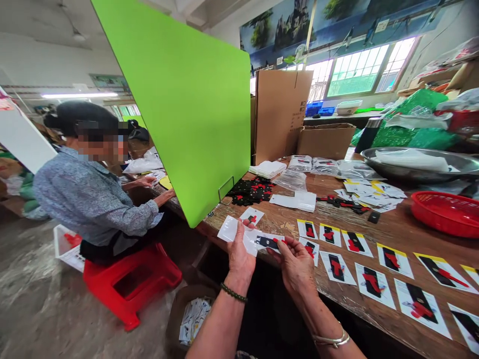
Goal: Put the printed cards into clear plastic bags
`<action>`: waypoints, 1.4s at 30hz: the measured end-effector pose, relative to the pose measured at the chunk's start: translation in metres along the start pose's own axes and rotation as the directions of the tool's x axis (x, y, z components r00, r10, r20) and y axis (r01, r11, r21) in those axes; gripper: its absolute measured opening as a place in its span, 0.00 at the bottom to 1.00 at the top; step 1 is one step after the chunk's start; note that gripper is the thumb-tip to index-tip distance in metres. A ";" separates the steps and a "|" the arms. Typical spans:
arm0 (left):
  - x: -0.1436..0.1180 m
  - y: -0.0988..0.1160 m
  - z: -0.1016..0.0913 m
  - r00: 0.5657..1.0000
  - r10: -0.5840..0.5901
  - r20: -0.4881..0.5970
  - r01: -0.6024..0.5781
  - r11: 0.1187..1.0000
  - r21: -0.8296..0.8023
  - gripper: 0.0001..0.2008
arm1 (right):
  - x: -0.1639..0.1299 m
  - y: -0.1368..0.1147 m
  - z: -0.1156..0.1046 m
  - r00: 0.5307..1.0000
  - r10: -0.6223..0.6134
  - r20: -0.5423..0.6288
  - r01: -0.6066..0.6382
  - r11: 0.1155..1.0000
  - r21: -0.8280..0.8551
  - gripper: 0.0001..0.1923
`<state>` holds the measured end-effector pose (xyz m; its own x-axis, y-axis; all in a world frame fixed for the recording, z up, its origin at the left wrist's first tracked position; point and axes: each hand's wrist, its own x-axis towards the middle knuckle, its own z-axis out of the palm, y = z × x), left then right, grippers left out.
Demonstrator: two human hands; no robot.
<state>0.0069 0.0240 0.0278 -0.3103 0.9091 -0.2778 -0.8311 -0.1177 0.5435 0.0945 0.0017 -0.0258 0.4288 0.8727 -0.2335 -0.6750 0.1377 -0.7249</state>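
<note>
Held up over the near table edge (232, 238): one clear packet (247, 238) with a black-and-red piece sealed on a card inside, stretched flat between both hands. Left hand (239, 254) closed on the packet's left part, thumb on top near the upper rim, fingers tucked behind, beaded bracelet at the wrist. Right hand (297, 264) pinching the packet's right end between thumb and fingertips, just where the black piece shows; metal bangle further down the forearm. Packet lying nearly level, partly over the wood, partly past the edge and above the gap below.

Right of the grip, two rows of yellow-topped cards (352, 259) laid face up on the wooden top, each with a black-and-red part, spaced apart and running off toward the right rim. Nearest card just beside the right hand's knuckles. Beyond them a heap of loose black and red parts (250, 191), a stack of clear bags (295, 200), a red basket (447, 212) and a steel basin (419, 167), all well apart from the hands.

Green divider board (179, 99) standing upright just beyond the packet, its lower corner close above the left hand. Open room mostly downward and toward the body: below the edge, a brown bin (190, 314) holding finished packets. Further left, another person (90, 194) seated on a red stool (130, 281), working behind the board.
</note>
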 end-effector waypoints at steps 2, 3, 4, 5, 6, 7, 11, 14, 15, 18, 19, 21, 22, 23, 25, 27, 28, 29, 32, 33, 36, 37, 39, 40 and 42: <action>0.000 0.000 0.001 1.000 -0.008 0.006 0.008 1.000 0.013 0.03 | -0.003 0.001 0.000 0.999 0.033 0.043 -0.032 0.999 -0.021 0.29; 0.001 0.001 0.001 1.000 -0.012 0.010 0.012 1.000 0.017 0.03 | -0.005 0.002 -0.001 0.995 0.062 0.079 -0.059 0.997 -0.038 0.29; 0.001 0.001 0.000 1.000 -0.014 0.012 0.013 1.000 0.018 0.03 | -0.007 0.003 -0.001 0.988 0.095 0.118 -0.089 0.994 -0.057 0.29; 0.002 0.001 0.000 1.000 -0.013 0.011 0.013 1.000 0.018 0.03 | -0.009 0.004 -0.001 0.982 0.123 0.146 -0.113 0.991 -0.073 0.29; 0.002 0.001 -0.001 1.000 -0.013 0.010 0.013 1.000 0.017 0.03 | -0.010 0.004 -0.001 0.977 0.141 0.160 -0.129 0.988 -0.081 0.29; 0.003 0.001 -0.001 1.000 -0.013 0.008 0.013 1.000 0.014 0.03 | -0.011 0.004 -0.001 0.976 0.147 0.158 -0.136 0.987 -0.080 0.29; 0.004 0.001 -0.004 0.999 -0.035 0.018 0.035 0.999 0.004 0.03 | -0.010 0.000 -0.001 0.964 0.192 0.184 -0.179 0.980 -0.081 0.27; 0.004 0.001 -0.005 0.996 -0.080 0.046 0.080 0.997 0.001 0.04 | -0.009 -0.003 -0.001 0.940 0.238 0.243 -0.217 0.970 -0.110 0.26; 0.004 0.001 -0.005 0.994 -0.094 0.056 0.095 0.996 0.000 0.04 | -0.009 -0.004 -0.001 0.938 0.242 0.249 -0.218 0.969 -0.118 0.26; 0.003 -0.001 -0.008 0.989 -0.114 0.098 0.113 0.994 0.013 0.05 | -0.009 -0.005 -0.003 0.939 0.237 0.250 -0.206 0.968 -0.143 0.26; 0.003 -0.001 -0.009 0.987 -0.115 0.111 0.113 0.993 0.018 0.06 | -0.008 -0.004 -0.003 0.946 0.219 0.238 -0.189 0.972 -0.143 0.26; 0.002 -0.004 -0.011 0.986 -0.107 0.125 0.106 0.994 0.018 0.08 | -0.007 -0.004 -0.004 0.967 0.157 0.201 -0.135 0.984 -0.117 0.25; 0.002 -0.005 -0.011 0.987 -0.096 0.126 0.095 0.995 0.015 0.09 | -0.006 -0.004 -0.004 0.976 0.121 0.179 -0.104 0.989 -0.101 0.24; 0.001 -0.006 -0.011 0.989 -0.080 0.125 0.079 0.997 0.017 0.10 | -0.006 -0.003 -0.003 0.982 0.093 0.163 -0.079 0.993 -0.090 0.24; -0.001 -0.009 -0.010 0.991 -0.059 0.123 0.056 0.998 0.027 0.11 | -0.006 -0.002 -0.002 0.985 0.083 0.152 -0.069 0.993 -0.095 0.24; -0.003 -0.011 -0.009 0.990 -0.063 0.126 0.059 0.998 0.032 0.11 | -0.009 0.000 0.000 0.982 0.110 0.153 -0.094 0.989 -0.114 0.24; -0.004 -0.013 -0.008 0.989 -0.070 0.126 0.067 0.997 0.032 0.10 | -0.010 0.000 0.001 0.980 0.126 0.151 -0.108 0.987 -0.119 0.25; -0.004 -0.014 -0.008 0.989 -0.077 0.128 0.074 0.997 0.031 0.10 | -0.011 0.001 0.003 0.979 0.138 0.147 -0.120 0.985 -0.120 0.25; -0.006 -0.017 -0.009 0.989 -0.079 0.127 0.074 0.996 0.048 0.10 | -0.013 -0.001 0.006 0.981 0.146 0.126 -0.132 0.985 -0.112 0.26; -0.006 -0.017 -0.009 0.988 -0.084 0.127 0.079 0.996 0.051 0.10 | -0.012 -0.002 0.006 0.982 0.146 0.123 -0.132 0.985 -0.113 0.26; -0.005 -0.017 -0.012 0.985 -0.106 0.136 0.103 0.994 0.026 0.10 | -0.009 -0.004 0.005 0.983 0.149 0.105 -0.134 0.982 -0.133 0.27; -0.005 -0.017 -0.012 0.984 -0.109 0.139 0.108 0.994 0.013 0.10 | -0.008 -0.005 0.003 0.985 0.148 0.088 -0.135 0.981 -0.138 0.28; -0.004 -0.017 -0.014 0.983 -0.107 0.146 0.107 0.994 0.010 0.10 | -0.005 -0.005 0.001 0.988 0.144 0.059 -0.135 0.981 -0.135 0.28; -0.004 -0.017 -0.014 0.982 -0.109 0.154 0.107 0.994 0.019 0.11 | -0.004 -0.004 0.000 0.989 0.138 0.049 -0.131 0.983 -0.128 0.28; -0.003 -0.017 -0.014 0.977 -0.127 0.172 0.124 0.992 0.030 0.11 | -0.002 -0.004 -0.001 0.993 0.112 0.040 -0.107 0.988 -0.112 0.28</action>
<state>0.0152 0.0171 0.0083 -0.1181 0.9717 -0.2045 -0.8490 0.0080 0.5283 0.0966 -0.0005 -0.0233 0.3261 0.9005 -0.2875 -0.6455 -0.0101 -0.7637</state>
